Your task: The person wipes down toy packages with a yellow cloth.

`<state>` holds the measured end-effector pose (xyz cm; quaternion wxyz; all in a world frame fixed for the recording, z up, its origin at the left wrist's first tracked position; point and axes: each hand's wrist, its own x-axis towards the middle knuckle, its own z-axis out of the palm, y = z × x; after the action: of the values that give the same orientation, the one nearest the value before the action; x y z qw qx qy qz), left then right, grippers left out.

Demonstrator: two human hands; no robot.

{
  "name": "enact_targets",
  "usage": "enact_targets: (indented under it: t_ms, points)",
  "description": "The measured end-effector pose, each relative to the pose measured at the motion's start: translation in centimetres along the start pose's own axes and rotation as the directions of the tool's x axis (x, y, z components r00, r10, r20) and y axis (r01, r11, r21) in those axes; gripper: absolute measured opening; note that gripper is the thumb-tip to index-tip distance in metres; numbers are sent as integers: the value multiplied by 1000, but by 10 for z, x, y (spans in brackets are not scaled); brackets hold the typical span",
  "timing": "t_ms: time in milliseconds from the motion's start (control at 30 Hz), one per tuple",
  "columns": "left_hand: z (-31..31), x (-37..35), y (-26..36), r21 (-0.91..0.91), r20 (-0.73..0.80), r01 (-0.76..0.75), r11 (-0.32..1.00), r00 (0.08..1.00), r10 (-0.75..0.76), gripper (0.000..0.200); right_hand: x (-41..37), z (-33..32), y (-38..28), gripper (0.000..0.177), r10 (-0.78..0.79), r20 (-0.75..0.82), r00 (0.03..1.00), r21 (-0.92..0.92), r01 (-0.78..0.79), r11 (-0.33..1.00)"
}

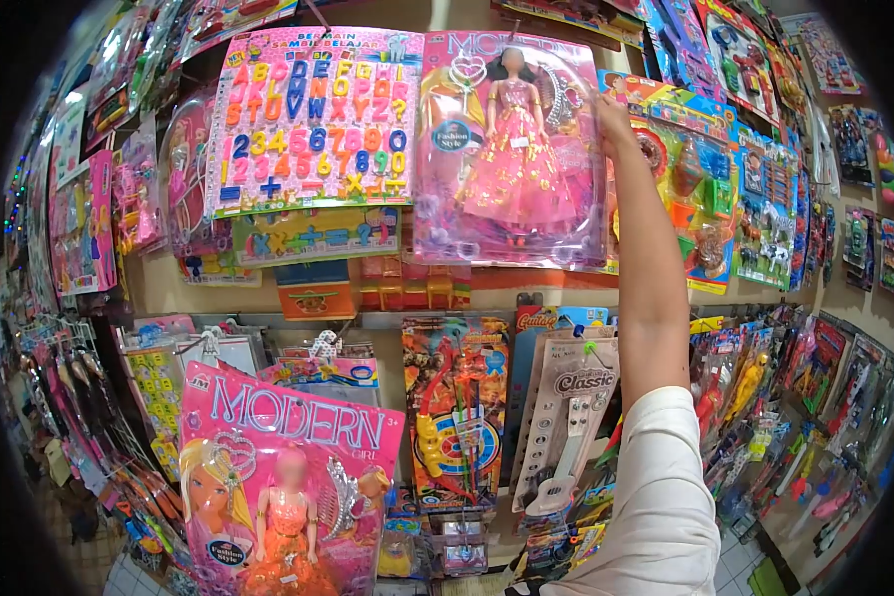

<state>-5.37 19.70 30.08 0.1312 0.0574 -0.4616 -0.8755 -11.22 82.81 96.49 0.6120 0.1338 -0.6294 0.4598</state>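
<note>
My right arm reaches up, and my right hand (616, 121) is at the right edge of a boxed doll (512, 159) in a pink gown, on the upper rack. Its fingers close on the pack's edge, partly hidden. Low in the foreground is a second doll pack (293, 417), marked "MODERN GIRL", with an orange-dressed doll, tilted slightly. My left hand is out of view; what supports this lower pack does not show. Left of the upper doll hangs a pink alphabet and number set (313, 124).
Toy packs crowd the wall, including a bow-and-target set (455, 412), a toy guitar pack (561, 422) and a colourful playset (685, 189) beside my forearm. Hooks stick out from the lower rack. Hanging packs line both sides above a tiled floor (735, 566).
</note>
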Motion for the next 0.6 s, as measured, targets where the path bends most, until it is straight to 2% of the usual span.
enact_targets:
  t_ms: [100,200,233,333,367,467,500,600]
  points:
    - [2,4,0,3,7,17,1000,1000,-17,60,4,3,13,31,-30,-17,999,13,30,999]
    - [2,9,1,9,8,28,1000,1000,-28,61,15,8,29,35,-95,-11,995,-171,91,981]
    - [1,10,1,8,9,32,999,999,-32,62,11,11,30,36,-87,-55,995,-203,74,976]
    - [-1,12,1,17,6,48,999,999,-48,63,6,16,36,38,-70,-64,996,-132,61,989]
    - [-1,13,2,18,5,49,999,999,-50,63,8,18,38,33,-35,-85,996,-83,28,996]
    - [0,16,2,24,12,62,998,998,-62,64,22,14,57,34,-69,-92,993,-88,61,994]
    - [1,17,2,26,16,67,997,998,-68,65,24,17,61,34,-105,-155,982,-200,73,977]
    - [1,20,3,35,24,70,997,997,-71,66,34,18,75,35,-102,-178,979,-279,49,959]
